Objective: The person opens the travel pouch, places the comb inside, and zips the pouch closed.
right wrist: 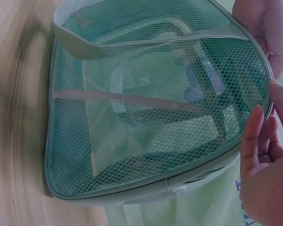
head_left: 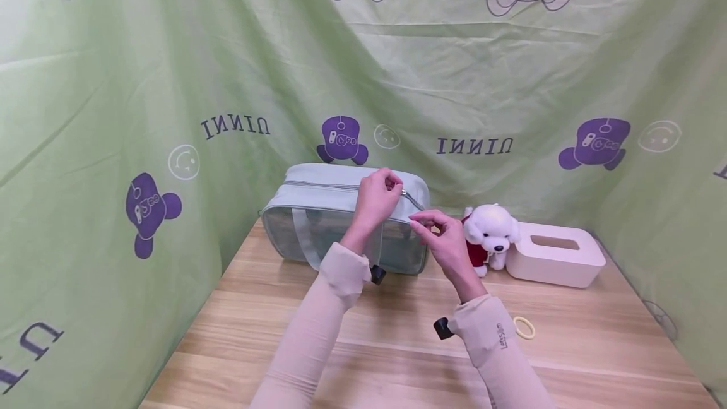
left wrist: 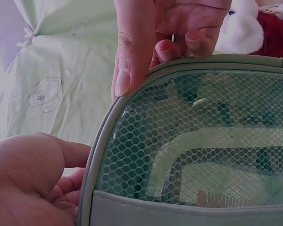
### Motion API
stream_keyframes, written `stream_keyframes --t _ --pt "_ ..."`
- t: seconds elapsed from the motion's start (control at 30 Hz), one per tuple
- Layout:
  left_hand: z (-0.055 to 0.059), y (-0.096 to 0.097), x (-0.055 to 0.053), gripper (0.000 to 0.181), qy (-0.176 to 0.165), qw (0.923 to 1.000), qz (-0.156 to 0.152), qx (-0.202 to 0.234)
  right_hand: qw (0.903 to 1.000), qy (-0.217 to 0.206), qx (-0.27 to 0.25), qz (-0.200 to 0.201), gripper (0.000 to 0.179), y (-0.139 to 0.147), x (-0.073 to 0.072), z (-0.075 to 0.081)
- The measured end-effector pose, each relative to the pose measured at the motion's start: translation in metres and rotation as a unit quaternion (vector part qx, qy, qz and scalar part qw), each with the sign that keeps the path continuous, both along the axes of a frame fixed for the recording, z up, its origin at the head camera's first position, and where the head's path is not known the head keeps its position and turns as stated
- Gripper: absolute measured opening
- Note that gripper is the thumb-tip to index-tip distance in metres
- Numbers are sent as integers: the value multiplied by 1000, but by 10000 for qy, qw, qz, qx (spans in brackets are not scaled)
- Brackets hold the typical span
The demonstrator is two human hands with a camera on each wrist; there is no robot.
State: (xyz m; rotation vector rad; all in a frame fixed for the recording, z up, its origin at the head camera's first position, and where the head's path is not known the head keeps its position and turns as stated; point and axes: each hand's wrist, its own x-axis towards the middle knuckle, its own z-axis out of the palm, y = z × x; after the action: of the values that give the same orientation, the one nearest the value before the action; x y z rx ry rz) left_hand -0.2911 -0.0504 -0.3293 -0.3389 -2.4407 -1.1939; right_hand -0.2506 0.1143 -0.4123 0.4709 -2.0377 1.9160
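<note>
A pale green toiletry bag [head_left: 318, 197] with clear mesh sides stands on the table, its top zipper [head_left: 335, 187] running lengthwise. My left hand [head_left: 377, 197] is over the right part of the top, thumb and fingers pinched together at the metal zipper pull [head_left: 404, 192]; the fingers hide most of the pull. My right hand [head_left: 445, 238] pinches the rim at the bag's upper right corner, thumb on the front edge in the right wrist view. Through the mesh a comb [right wrist: 132, 100] shows, along with other items that are hard to make out. A strap handle [head_left: 307, 238] hangs down the front.
A white plush dog [head_left: 493, 232] in red sits right of the bag, beside a white tissue box [head_left: 556, 257]. A yellow ring [head_left: 524, 327] lies by the right forearm on the wooden table [head_left: 227, 346]. Green printed cloth [head_left: 272, 68] surrounds the table's back and sides.
</note>
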Motion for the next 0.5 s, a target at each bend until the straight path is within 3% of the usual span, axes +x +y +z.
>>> stream_keyframes --t 0.27,0.5 --pt "0 -2 -1 7 -71 9998 -121 -172 10000 -30 14 -22 21 0 0 0" --pt "-1 -19 2 14 -25 9976 -607 -317 10000 -14 18 -6 23 0 0 1"
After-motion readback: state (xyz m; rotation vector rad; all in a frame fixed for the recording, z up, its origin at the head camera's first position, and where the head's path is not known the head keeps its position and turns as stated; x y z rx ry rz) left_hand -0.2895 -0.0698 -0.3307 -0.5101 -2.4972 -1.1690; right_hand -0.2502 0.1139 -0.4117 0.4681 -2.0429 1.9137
